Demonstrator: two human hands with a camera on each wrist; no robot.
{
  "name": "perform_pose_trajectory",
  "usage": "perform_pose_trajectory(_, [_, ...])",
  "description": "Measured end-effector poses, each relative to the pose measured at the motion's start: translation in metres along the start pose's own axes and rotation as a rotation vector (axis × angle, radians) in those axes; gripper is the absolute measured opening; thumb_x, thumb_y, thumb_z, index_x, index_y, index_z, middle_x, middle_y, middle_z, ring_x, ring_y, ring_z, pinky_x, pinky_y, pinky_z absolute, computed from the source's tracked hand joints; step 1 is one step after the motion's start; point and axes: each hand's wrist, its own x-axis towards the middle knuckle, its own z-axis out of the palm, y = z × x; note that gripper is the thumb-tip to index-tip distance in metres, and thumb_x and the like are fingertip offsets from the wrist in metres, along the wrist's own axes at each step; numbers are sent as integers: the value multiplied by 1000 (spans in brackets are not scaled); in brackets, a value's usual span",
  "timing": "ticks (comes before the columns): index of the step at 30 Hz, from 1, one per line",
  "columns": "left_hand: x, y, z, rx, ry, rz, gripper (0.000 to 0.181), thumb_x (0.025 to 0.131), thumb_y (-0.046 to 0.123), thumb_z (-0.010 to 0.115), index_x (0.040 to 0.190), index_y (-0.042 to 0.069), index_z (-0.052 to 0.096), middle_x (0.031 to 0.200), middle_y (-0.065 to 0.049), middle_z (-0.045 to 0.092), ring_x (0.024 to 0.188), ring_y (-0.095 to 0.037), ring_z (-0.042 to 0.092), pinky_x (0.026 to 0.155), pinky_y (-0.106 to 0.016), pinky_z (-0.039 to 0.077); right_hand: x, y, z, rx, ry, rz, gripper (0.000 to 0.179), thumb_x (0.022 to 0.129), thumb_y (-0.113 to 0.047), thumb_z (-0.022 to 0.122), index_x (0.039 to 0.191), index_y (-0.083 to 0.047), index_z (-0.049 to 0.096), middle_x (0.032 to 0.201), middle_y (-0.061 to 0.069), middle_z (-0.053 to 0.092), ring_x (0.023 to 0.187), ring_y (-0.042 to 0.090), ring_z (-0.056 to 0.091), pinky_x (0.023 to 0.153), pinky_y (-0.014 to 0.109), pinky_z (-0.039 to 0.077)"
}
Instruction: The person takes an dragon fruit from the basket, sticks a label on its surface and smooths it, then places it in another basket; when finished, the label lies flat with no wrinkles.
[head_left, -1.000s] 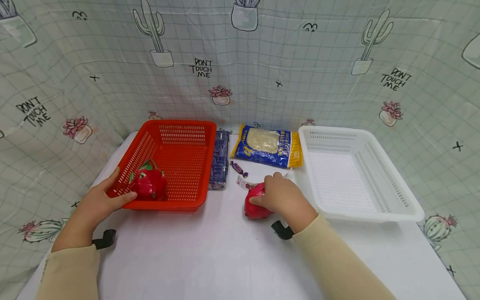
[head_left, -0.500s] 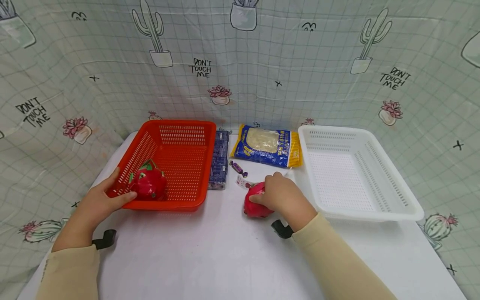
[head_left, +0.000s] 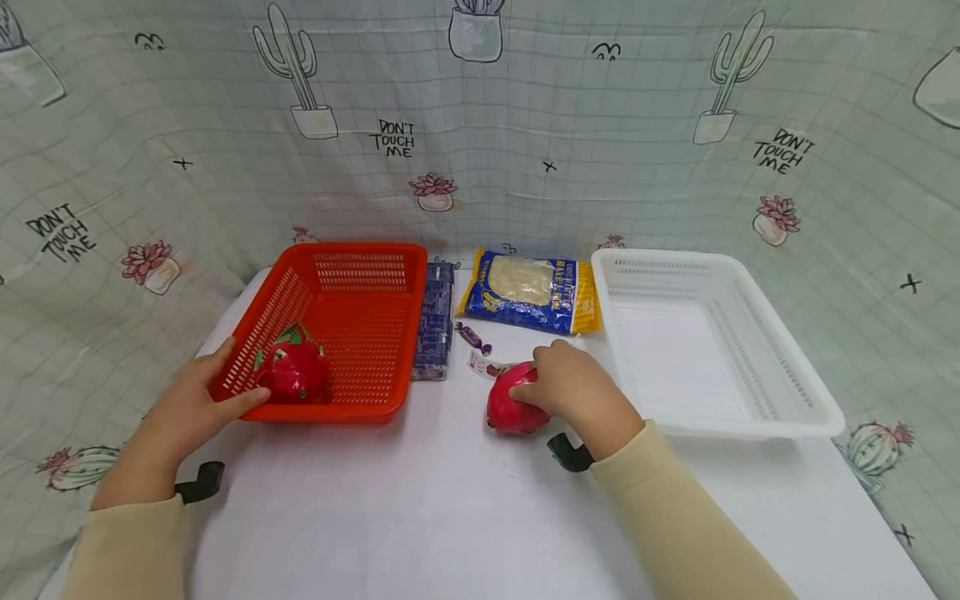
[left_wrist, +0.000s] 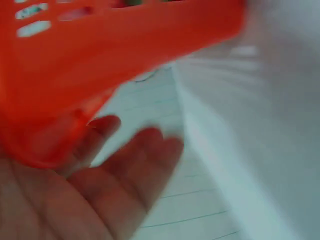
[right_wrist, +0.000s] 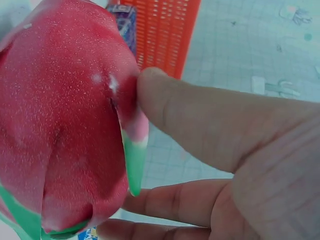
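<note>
The red, scaly dragon fruit with green-tipped leaves (head_left: 513, 406) lies on the white table top (head_left: 420, 508), between the two baskets, and is held by the right hand (head_left: 573, 392): the wrist view shows the thumb (right_wrist: 200, 120) pressed against its skin and the other fingers curled round its far side, so the grasp is closed on the fruit. Whether the fruit has left the surface cannot be told; in the head view it appears to rest there. Just beyond the grip lie a small white printed label (head_left: 480, 364) and a purple-wrapped sweet (head_left: 472, 336); further beyond, a blue and yellow plastic food packet (head_left: 531, 292). To the right of the grip stands the white perforated plastic basket (head_left: 780, 392), with nothing in it. To the left, past a dark blue flat box (head_left: 435, 321), stands the orange perforated plastic basket (head_left: 393, 404), which holds a second red dragon fruit (head_left: 294, 371) in its near left corner. The left hand (head_left: 191, 408) rests against that basket's near left corner with its fingers fairly straight, steadying it without gripping. Judged from this layout, one fruit is already binned, one is in hand and not yet placed; the sweet, packet and box remain loose.
</note>
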Motion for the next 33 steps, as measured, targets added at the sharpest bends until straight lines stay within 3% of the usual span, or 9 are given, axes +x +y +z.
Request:
perform_pose_trajectory(5, [-3,29,-5,173,115,95,108,95,60,72,169,4,17,160,-44,24,137,-67,32,97,-82,47,-7,1,-5,7,12,-15,66,93,-43,81,140,1,64,125,20,67,108,32,65,88,46,65])
perform_pose_trajectory(9, [-1,80,-14,233,139,219,98,96,52,75,168,7,28,165,-35,33,145,-60,34,109,-81,39,-16,7,-12,14,48,-24,67,95,-42,78,145,0,62,134,22,65,118,36,66,94,52,63])
perform_pose_trajectory(12, [4,129,-17,201,136,337,84,98,41,76,166,12,37,166,-25,42,150,-50,39,116,-74,39,-24,15,-18,25,77,-26,68,97,-42,76,149,-3,59,144,24,62,128,41,63,100,58,60])
perform_pose_trajectory(16, [22,187,-6,45,106,524,61,99,27,77,155,18,57,153,-10,61,140,-33,58,115,-59,50,-34,24,-25,26,152,-42,66,99,-40,73,153,-6,56,149,25,58,134,46,58,105,62,56])
perform_pose_trajectory(19, [45,221,9,-9,13,616,48,100,22,76,147,19,66,141,-3,70,128,-24,67,110,-49,56,-40,30,-30,14,246,-67,62,100,-37,72,151,-6,58,146,24,59,134,48,56,108,63,54])
perform_pose_trajectory(22, [69,250,26,23,-120,625,43,102,23,74,145,21,68,136,-1,72,123,-21,69,105,-43,60,-44,33,-32,7,292,-76,59,100,-37,71,150,-6,59,144,25,60,133,48,55,108,63,53])
perform_pose_trajectory(28, [112,293,71,129,-411,638,37,107,26,66,144,24,68,134,-1,73,123,-21,69,103,-38,60,-49,29,-24,-19,180,-49,58,99,-37,75,147,-7,63,141,23,64,126,45,64,99,60,60])
perform_pose_trajectory(33, [129,319,115,232,-649,668,40,108,27,62,147,21,66,141,-7,70,127,-24,67,104,-37,59,-53,21,-10,-42,97,-92,45,97,-36,77,132,-7,73,127,17,71,112,36,71,91,52,63])
